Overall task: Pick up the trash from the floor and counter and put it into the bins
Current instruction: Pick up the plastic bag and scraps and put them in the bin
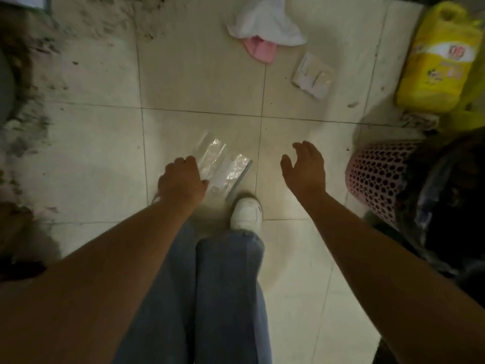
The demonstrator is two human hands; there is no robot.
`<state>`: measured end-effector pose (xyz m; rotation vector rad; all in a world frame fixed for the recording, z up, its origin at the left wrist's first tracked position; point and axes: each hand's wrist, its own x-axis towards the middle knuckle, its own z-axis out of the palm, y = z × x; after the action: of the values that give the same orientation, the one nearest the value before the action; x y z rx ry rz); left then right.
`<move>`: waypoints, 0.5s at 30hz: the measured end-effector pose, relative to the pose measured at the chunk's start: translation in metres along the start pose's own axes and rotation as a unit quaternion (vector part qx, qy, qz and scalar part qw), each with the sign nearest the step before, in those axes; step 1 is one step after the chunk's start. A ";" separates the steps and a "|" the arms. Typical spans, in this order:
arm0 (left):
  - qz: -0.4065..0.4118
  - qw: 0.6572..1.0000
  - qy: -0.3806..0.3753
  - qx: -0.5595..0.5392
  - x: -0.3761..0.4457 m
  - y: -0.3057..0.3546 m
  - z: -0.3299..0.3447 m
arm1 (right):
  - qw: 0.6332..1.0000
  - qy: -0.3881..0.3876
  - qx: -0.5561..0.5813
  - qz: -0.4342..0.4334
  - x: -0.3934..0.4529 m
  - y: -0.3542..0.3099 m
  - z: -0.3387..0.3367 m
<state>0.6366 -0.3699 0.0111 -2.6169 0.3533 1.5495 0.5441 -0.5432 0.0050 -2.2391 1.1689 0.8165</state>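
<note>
Left hand [181, 179] down on clear plastic bag [223, 166] by the shoe [246, 212], fingers curled, grip not clear. Right hand [304, 166] open wide, empty. Pink bin [378, 179] at floor's right edge. Farther off, white wrapper [312, 76] and crumpled paper [265, 22] not picked up yet.

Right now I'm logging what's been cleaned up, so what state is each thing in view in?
Clear plastic bag: flat on the floor, left hand touching its edge.
White cloth: crumpled on the floor, over a pink piece.
Small packet: on the floor, untouched.
Yellow jug: lying on its side by the wall.
Pink basket: tilted, dark liner inside.
Left hand: fingers curled at the bag.
Right hand: open, empty.
</note>
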 end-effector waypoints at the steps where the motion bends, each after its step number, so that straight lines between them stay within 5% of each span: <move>1: 0.001 1.000 -0.003 -0.011 0.017 0.000 0.014 | 1.000 0.003 -0.014 -0.006 0.025 0.001 0.008; 8: 0.060 0.992 0.113 0.002 0.144 0.024 0.059 | 0.993 0.109 -0.036 -0.011 0.174 0.008 0.035; 15: 0.105 0.986 0.128 0.026 0.182 0.016 0.066 | 0.988 0.149 -0.025 0.023 0.242 -0.004 0.035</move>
<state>0.6609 -0.4021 -0.1792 -2.8179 0.6979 1.2308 0.6482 -0.6531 -0.1869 -2.4455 1.3524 0.5451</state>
